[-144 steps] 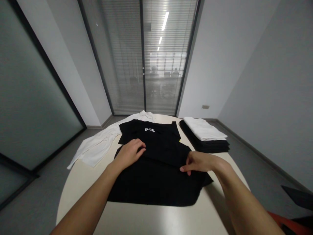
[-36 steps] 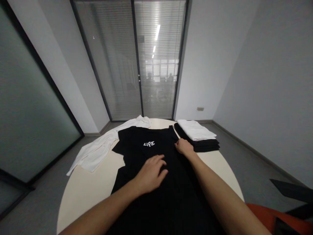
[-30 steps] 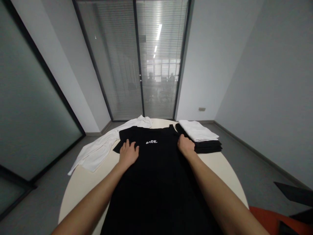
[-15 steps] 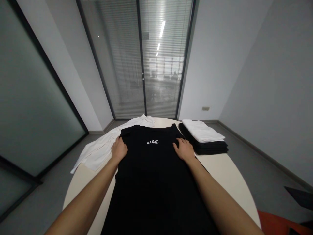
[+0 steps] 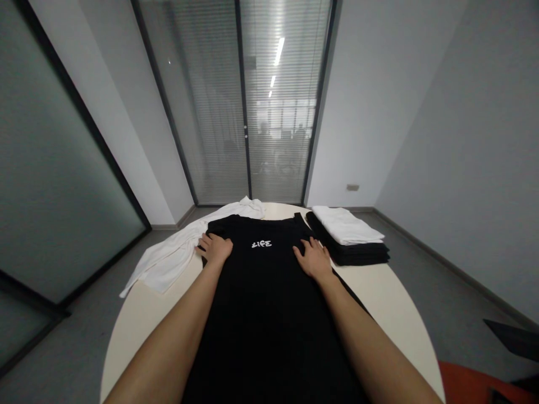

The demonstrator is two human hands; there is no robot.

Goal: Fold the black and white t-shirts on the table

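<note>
A black T-shirt with small white lettering lies spread out on a round pale table, its neck end away from me. On its upper left side rests my left hand, fingers spread and flat over the edge of the cloth. My right hand lies on the upper right side, its fingers also apart and pressed on the fabric. Neither hand grips anything. The shirt's near end runs out of view at the bottom.
Loose white cloth is crumpled along the table's left side. To the right stands a stack of folded black garments with a folded white garment on top. Something red is low at the right. Beyond are glass panels with blinds.
My left hand has moved right and inward onto the shirt, its fingers going from curled at the edge to spread flat. The right hand has shifted slightly left.
</note>
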